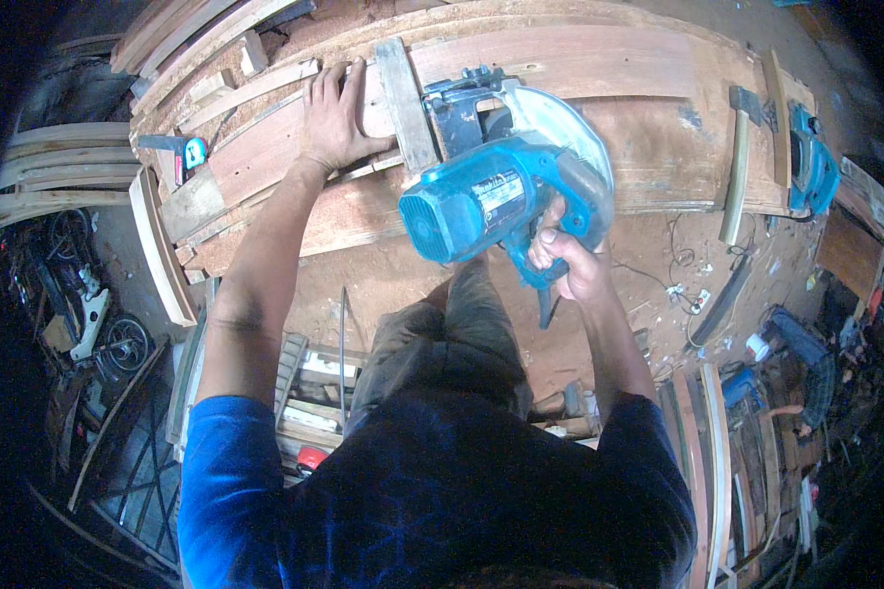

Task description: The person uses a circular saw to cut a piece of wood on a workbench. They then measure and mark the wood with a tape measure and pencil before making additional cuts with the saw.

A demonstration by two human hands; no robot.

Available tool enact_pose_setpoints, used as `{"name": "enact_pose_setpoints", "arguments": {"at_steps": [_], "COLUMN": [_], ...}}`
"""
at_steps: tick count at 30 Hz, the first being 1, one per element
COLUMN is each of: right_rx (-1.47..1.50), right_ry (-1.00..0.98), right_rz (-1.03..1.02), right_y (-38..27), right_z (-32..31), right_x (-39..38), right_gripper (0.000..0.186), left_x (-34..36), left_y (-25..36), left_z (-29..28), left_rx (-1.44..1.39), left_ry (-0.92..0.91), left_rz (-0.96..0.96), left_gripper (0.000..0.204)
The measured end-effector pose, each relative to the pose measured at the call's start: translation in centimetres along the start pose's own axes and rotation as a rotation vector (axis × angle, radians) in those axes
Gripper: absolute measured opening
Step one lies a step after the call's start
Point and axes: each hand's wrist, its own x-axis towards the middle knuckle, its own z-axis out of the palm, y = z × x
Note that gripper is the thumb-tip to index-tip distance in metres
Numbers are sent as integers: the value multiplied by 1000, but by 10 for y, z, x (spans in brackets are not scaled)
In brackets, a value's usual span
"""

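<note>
My right hand (pixel 568 260) is wrapped round the rear handle of a blue circular saw (pixel 471 201). The saw rests over a long wooden board (pixel 599 74) on the workbench, its base plate beside a short grey wooden strip (pixel 403 103) that lies across the board. My left hand (pixel 339 123) lies spread on the board left of that strip, its thumb reaching to the strip's edge. The saw's body and guard hide the blade's lower part and the wood beneath it.
A hammer (pixel 740 162) and a blue power planer (pixel 813 162) lie at the bench's right end. On the left are a tape measure (pixel 194 152) and wood offcuts (pixel 211 88). Cables (pixel 688 285) trail over the dusty floor; stacked timber (pixel 69 167) stands far left.
</note>
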Motion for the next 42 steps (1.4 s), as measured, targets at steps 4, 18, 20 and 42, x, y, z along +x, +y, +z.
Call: {"name": "enact_pose_setpoints", "arguments": {"at_steps": [4, 18, 20, 42], "right_rx": [18, -38, -41, -55], "right_ry": [21, -20, -25, -66], "right_rz": [9, 24, 12, 8], "right_y": [-1, -14, -12, -20], "right_z": [2, 15, 13, 19], "right_x": [-1, 19, 19, 48], "right_gripper": [40, 19, 18, 26], "left_x": [0, 0, 3, -3], "left_y": [0, -6, -5, 2], "left_z": [1, 2, 2, -8], "left_rx": [-23, -54, -57, -58], "left_ry": [29, 65, 96, -30], "left_rz": [9, 41, 50, -28], "left_gripper": [129, 130, 130, 131]}}
